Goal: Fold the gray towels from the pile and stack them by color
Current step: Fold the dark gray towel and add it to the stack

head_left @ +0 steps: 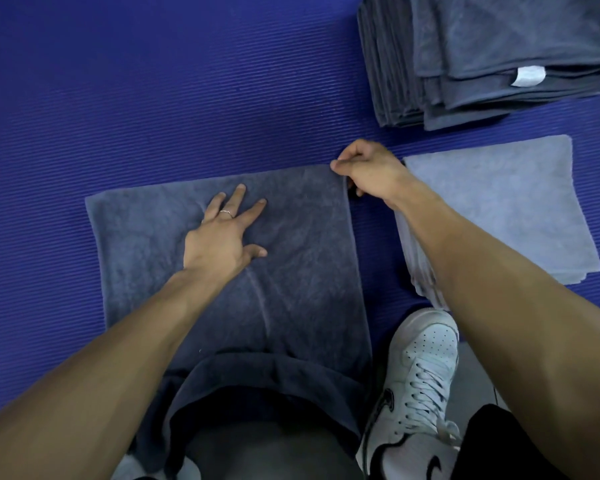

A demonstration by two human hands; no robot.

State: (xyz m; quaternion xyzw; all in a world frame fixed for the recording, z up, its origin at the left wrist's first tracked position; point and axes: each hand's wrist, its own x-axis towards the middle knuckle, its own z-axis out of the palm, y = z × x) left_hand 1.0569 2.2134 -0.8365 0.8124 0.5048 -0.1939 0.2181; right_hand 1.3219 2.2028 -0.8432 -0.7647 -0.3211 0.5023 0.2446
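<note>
A dark gray towel [302,258] lies spread flat on the blue mat [153,98] in front of me. My left hand [226,233] rests on its middle with fingers straight and spread. My right hand [368,168] pinches the towel's far right corner between thumb and fingers. To the right lies a folded light gray towel [520,202], partly hidden by my right forearm. A tall stack of folded dark gray towels [482,53] stands at the far right.
My knee in dark shorts [257,403] covers the towel's near edge. A white sneaker [416,382] sits at the lower right, beside the light gray towel. The mat stretches bare to the left and far side.
</note>
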